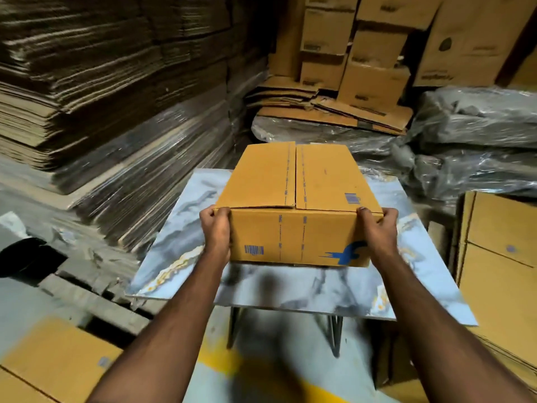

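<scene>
Cardboard box (296, 205) sits between both hands over marble worktop (180, 245), long axis running straight away from person. Left hand (216, 231) and right hand (374, 231) clamp near corners, equally close, fingers curled round side edges.

**Cardboard, Film and Marble-Look Gloss**

Box (296, 181): matt brown corrugated cardboard, smooth-faced, printed in blue ink, raw cut edges at the flaps. Worktop (290, 289): hard, smooth slab in a grey-blue marble pattern with gold veins, gives off a soft sheen. Legs (335, 335) beneath: thin dark metal, dull. Stacked flat sheets (87, 82) at left: bare corrugated cardboard, rough and ribbed along the edges, lower piles under clear shiny plastic film. Bundles (479, 120) at right: crinkled glossy plastic wrap. Cartons (374, 85) behind: same matt brown cardboard.
</scene>
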A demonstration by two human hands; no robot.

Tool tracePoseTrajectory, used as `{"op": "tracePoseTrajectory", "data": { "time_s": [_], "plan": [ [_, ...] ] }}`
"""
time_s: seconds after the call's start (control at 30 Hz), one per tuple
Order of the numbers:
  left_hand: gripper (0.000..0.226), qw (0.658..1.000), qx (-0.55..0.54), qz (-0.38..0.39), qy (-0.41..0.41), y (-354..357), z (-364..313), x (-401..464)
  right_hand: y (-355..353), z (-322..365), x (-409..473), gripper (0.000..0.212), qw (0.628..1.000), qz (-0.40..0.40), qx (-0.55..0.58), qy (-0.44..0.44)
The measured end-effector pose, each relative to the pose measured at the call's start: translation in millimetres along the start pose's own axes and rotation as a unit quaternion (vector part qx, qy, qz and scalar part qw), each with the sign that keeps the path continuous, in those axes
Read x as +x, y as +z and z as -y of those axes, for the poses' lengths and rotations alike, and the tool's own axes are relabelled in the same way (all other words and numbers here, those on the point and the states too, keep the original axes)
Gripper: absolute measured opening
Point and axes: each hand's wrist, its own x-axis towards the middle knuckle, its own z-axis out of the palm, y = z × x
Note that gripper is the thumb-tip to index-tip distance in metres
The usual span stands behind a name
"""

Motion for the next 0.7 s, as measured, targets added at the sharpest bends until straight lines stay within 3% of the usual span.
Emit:
{"op": "tracePoseTrajectory", "data": {
  "time_s": [0.17,0.3,0.4,0.53,0.63,0.7],
  "plan": [
    [0.041,0.986,0.160,0.040,0.034,2,11,25,9,-23,16,0.042,0.995,-0.017,-0.091,0.026],
    [0.068,0.929,0.347,0.106,0.078,-3,25,25,17,-51,13,0.048,0.990,-0.024,-0.123,0.060],
    [0.073,0.888,0.419,0.145,0.124,-8,32,24,22,-54,15,0.047,0.980,-0.048,-0.188,0.035],
    [0.076,0.848,0.466,0.193,0.163,-6,34,31,30,-44,6,0.055,0.926,-0.060,-0.364,-0.075],
    [0.075,0.826,0.491,0.217,0.171,3,31,39,43,-42,-5,0.059,0.870,0.005,-0.472,-0.144],
    [0.071,0.802,0.519,0.242,0.168,11,29,43,47,-50,-5,0.069,0.841,0.042,-0.520,-0.140]
  ]
}}
